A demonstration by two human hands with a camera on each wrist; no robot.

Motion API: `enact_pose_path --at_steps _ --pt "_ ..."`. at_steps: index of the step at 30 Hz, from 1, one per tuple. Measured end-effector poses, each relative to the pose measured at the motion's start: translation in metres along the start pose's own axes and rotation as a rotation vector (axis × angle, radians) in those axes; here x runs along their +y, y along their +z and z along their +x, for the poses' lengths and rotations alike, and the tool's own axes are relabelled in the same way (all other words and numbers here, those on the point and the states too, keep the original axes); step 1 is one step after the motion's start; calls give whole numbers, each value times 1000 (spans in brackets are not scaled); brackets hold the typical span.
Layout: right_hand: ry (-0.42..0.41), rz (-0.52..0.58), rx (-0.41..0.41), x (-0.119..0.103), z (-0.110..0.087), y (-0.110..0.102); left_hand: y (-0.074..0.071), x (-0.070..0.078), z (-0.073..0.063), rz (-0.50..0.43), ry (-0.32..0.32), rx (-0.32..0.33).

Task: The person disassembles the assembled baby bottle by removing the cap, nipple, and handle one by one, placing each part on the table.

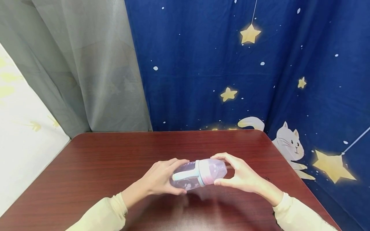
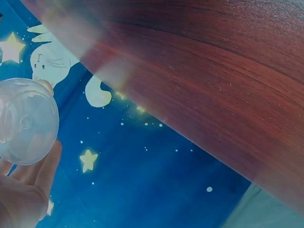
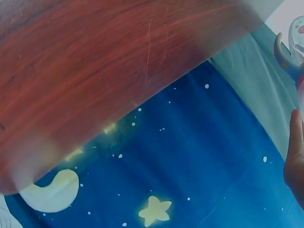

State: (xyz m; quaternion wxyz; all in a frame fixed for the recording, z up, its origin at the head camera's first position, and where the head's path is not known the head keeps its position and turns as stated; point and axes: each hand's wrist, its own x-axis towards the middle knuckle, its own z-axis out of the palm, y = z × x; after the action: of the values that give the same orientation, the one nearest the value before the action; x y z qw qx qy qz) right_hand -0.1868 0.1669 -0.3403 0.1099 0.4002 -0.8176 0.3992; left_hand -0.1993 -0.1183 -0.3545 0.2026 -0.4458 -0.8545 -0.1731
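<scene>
A clear baby bottle (image 1: 183,184) with a pale blue handle (image 1: 185,175) lies on its side between both hands, held over the table. My left hand (image 1: 160,178) grips the bottle's base end, thumb below and fingers above. Around the translucent domed cap (image 1: 219,168), next to a pinkish collar (image 1: 204,170), curl the fingers and thumb of my right hand (image 1: 245,176). The left wrist view shows the bottle's round bottom (image 2: 28,121). At the right wrist view's edge, only part of the handle (image 3: 286,64) and bottle appears.
The dark red wooden table (image 1: 115,154) spreads beneath both hands. Behind it hang a grey curtain (image 1: 110,80) and a blue curtain (image 1: 196,64) printed with stars and a white cat. A white surface (image 1: 23,134) with yellow prints lies at the left.
</scene>
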Motion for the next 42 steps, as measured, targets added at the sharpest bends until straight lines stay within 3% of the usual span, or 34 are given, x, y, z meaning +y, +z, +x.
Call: enact_pose_path --at_steps 8,18,25,34,42 --pt "-90 -240 -66 -4 5 0 -1 0 1 41 1 -23" --pt "-166 -430 -104 0 17 7 2 -6 5 32 -3 -14" --pt "-178 -452 -131 2 19 9 1 -9 6 18 -19 -39" --pt "-215 -393 -165 3 19 8 3 -12 5 -119 5 -112" --pt "-281 -384 -114 6 16 11 -3 -15 4 -208 18 -193"
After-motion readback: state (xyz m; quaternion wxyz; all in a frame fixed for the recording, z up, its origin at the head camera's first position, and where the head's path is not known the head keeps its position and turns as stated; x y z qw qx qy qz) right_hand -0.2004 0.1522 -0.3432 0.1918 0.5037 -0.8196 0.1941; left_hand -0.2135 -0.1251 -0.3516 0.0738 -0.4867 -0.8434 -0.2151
